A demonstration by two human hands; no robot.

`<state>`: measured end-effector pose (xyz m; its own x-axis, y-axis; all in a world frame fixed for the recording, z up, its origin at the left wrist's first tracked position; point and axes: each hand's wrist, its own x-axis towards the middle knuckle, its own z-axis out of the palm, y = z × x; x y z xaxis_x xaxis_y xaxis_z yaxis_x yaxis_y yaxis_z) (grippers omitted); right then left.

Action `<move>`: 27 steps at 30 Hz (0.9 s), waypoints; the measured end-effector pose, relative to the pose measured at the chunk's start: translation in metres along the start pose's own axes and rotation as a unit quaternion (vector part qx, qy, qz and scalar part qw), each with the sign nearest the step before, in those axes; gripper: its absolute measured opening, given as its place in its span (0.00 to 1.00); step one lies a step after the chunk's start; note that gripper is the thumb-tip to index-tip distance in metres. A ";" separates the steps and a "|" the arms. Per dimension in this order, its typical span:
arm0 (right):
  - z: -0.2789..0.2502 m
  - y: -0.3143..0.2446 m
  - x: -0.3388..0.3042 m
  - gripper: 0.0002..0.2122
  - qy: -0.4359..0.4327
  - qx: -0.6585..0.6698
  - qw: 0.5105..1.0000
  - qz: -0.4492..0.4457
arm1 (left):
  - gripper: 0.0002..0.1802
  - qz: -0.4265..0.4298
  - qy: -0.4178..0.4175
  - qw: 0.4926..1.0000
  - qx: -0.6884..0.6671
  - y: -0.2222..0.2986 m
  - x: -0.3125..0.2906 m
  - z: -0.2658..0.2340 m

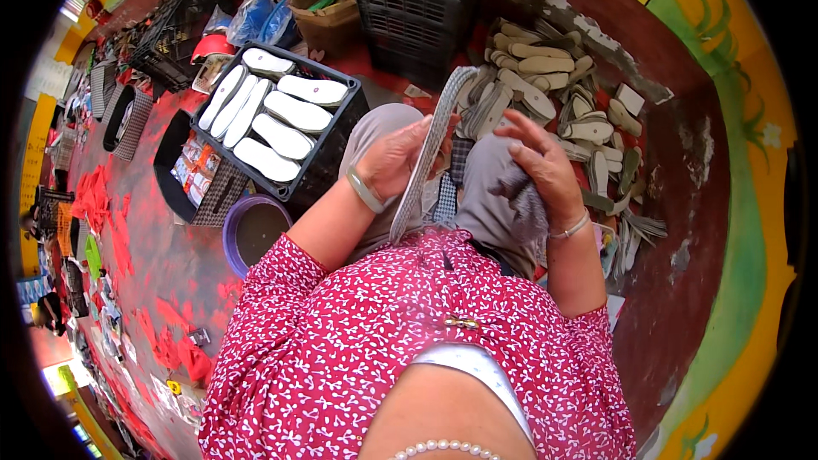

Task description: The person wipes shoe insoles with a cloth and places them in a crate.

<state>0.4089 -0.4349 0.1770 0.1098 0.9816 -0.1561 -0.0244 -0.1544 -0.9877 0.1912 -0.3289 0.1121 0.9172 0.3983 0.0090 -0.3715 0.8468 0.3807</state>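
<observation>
My left hand [394, 156] is closed on a long, thin shoe sole [433, 145], gripping it near its middle. The sole stands on edge over my lap, so I see mostly its narrow grey, textured side. To its right, my right hand [550, 172] is raised over my knee with fingers apart. Nothing shows in that hand, and it is apart from the sole. A dark, fuzzy piece of cloth [521, 201] lies on my right knee, below the palm. Patterned cloth pieces [446, 198] show between my knees.
A black crate [356, 111] holding several white soles stands front left, beside a purple bucket [228, 234]. Loose soles [545, 64] are heaped at front right along the wall [686, 179]. Stacked black crates [417, 13] stand ahead. Red scraps [98, 196] litter the left floor.
</observation>
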 end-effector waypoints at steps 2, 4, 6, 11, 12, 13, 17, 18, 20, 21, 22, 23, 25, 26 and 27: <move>0.014 0.001 0.017 0.27 0.018 -0.052 0.996 -0.068 | 0.27 -0.001 0.094 0.995 0.044 -0.008 -0.007 0.006; 0.022 -0.003 0.031 0.30 0.021 -0.106 0.988 -0.107 | 0.23 0.005 0.053 0.998 0.044 -0.011 -0.011 -0.005; 0.025 -0.001 0.045 0.30 -0.001 -0.157 0.976 -0.150 | 0.21 0.006 0.036 0.998 0.044 -0.011 -0.011 -0.009; 0.036 -0.005 0.055 0.25 -0.031 -0.251 0.948 -0.191 | 0.21 0.017 0.061 0.997 0.051 -0.012 -0.008 -0.012; 0.036 -0.002 0.057 0.24 -0.028 -0.263 0.943 -0.201 | 0.21 0.022 0.072 0.996 0.049 -0.013 -0.008 -0.009; 0.036 -0.001 0.059 0.23 -0.024 -0.275 0.938 -0.211 | 0.21 0.026 0.083 0.995 0.047 -0.013 -0.009 -0.005; 0.035 0.000 0.063 0.21 -0.024 -0.273 0.939 -0.208 | 0.23 0.033 0.077 0.991 0.102 -0.012 -0.008 -0.006; 0.035 -0.001 0.063 0.21 -0.026 -0.271 0.939 -0.210 | 0.25 0.036 0.105 0.986 0.122 -0.011 -0.009 -0.001; 0.037 -0.001 0.064 0.21 -0.025 -0.278 0.936 -0.216 | 0.29 0.043 0.162 0.972 0.162 -0.011 -0.011 0.011; 0.038 0.001 0.065 0.21 -0.021 -0.289 0.932 -0.220 | 0.30 0.063 0.163 0.972 0.159 -0.014 -0.009 0.011; 0.038 0.002 0.066 0.21 -0.018 -0.299 0.927 -0.224 | 0.31 0.083 0.165 0.971 0.155 -0.017 -0.005 0.012; 0.038 0.001 0.067 0.21 -0.020 -0.300 0.928 -0.220 | 0.33 0.101 0.167 0.969 0.153 -0.019 -0.004 0.011; 0.038 -0.001 0.068 0.22 -0.024 -0.302 0.929 -0.210 | 0.33 0.065 0.166 0.966 0.189 -0.013 -0.002 0.007; 0.038 -0.001 0.069 0.22 -0.024 -0.302 0.928 -0.217 | 0.33 0.047 0.165 0.963 0.206 -0.011 -0.002 0.005; 0.038 -0.001 0.070 0.22 -0.023 -0.303 0.926 -0.223 | 0.32 0.046 0.153 0.964 0.212 -0.010 -0.001 0.006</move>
<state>0.3785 -0.3621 0.1670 -0.0683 0.9643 0.2560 0.5765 0.2475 -0.7787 0.1946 -0.3399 0.1137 0.7737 0.6054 -0.1870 -0.2981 0.6083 0.7356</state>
